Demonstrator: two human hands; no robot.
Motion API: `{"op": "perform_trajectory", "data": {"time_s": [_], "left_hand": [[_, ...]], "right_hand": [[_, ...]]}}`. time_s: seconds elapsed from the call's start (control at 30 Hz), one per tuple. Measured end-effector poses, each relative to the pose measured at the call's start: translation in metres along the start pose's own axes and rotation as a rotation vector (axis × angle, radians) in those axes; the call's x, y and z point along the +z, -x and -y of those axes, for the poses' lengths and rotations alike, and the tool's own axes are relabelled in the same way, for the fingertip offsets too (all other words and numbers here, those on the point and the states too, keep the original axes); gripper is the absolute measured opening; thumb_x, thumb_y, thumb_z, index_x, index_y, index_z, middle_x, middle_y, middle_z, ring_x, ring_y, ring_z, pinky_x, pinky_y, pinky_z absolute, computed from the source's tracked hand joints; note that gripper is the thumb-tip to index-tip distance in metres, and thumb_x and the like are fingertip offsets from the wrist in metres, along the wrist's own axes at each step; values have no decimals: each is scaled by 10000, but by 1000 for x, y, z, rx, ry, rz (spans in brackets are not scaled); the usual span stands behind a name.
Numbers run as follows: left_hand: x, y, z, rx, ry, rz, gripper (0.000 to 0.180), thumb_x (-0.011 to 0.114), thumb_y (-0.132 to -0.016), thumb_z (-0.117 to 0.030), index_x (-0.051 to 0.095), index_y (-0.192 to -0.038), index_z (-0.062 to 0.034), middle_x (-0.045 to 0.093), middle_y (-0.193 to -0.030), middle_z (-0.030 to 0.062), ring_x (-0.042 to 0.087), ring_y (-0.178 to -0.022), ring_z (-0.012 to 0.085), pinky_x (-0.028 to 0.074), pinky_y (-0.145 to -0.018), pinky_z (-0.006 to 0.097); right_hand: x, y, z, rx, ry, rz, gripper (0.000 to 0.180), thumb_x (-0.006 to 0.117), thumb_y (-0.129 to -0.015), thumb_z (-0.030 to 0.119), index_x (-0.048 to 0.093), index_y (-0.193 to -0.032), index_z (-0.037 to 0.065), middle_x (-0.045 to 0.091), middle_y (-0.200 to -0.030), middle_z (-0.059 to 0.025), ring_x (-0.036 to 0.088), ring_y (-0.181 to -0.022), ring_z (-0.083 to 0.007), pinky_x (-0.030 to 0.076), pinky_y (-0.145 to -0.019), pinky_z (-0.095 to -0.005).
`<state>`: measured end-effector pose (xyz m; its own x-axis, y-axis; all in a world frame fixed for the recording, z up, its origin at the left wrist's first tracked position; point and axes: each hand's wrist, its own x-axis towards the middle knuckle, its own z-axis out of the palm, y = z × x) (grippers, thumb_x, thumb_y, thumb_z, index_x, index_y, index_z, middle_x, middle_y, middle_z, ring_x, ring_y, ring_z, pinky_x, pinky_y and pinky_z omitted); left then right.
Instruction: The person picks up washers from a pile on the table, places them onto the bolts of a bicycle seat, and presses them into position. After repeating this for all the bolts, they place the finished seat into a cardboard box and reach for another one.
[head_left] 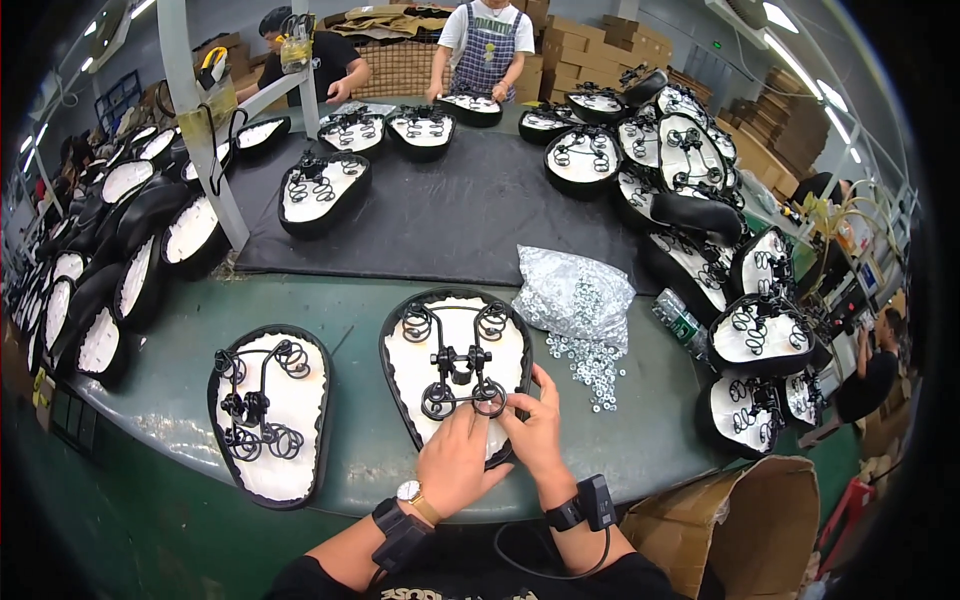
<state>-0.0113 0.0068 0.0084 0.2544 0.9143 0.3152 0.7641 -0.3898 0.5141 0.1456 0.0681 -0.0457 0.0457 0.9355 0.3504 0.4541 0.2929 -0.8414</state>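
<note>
An upturned bicycle saddle (411, 362) lies in front of me on the green table, its white underside up with a black wire spring frame on it. My left hand (462, 462) rests over the saddle's near end, fingers stretched toward the coil springs and thumb apart; its fingertips are partly hidden by the coils. At the saddle's right edge, my right hand (533, 428) grips the rim and the near right coil between thumb and fingers. A second upturned saddle (290, 400) with a spring frame lies to the left, untouched.
Beyond the saddle, a clear plastic bag of nuts (575, 295) spills loose nuts (592, 372). A plastic bottle (680, 318) lies near piled saddles (760, 330) at right. More saddles (195, 230) are heaped at left. A cardboard box (690, 525) stands near right; two people work across the table.
</note>
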Motion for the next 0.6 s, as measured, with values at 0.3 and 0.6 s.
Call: {"op": "perform_trajectory", "data": {"time_s": [0.3,0.6], "left_hand": [[10,-1,-3,-24,-125,-58,889,885,-711,-474,528,-1417,-69,568,-1263,158,631,-1069,338,533,-901,413],[7,-6,-6,-82,-102,-6,782,852,-717,-344,564,-1387,-61,563,-1267,168,633,-1079,334,525,-912,426]], "right_hand": [[-26,2,-12,-139,63,179,265,820,-840,246,816,-1089,155,371,-1599,-277,378,-1456,-426,335,-1168,-512],[-47,7,13,-576,564,298,372,713,-902,455,780,-1167,203,398,-1619,-185,332,-1514,-351,198,-1162,-675]]}}
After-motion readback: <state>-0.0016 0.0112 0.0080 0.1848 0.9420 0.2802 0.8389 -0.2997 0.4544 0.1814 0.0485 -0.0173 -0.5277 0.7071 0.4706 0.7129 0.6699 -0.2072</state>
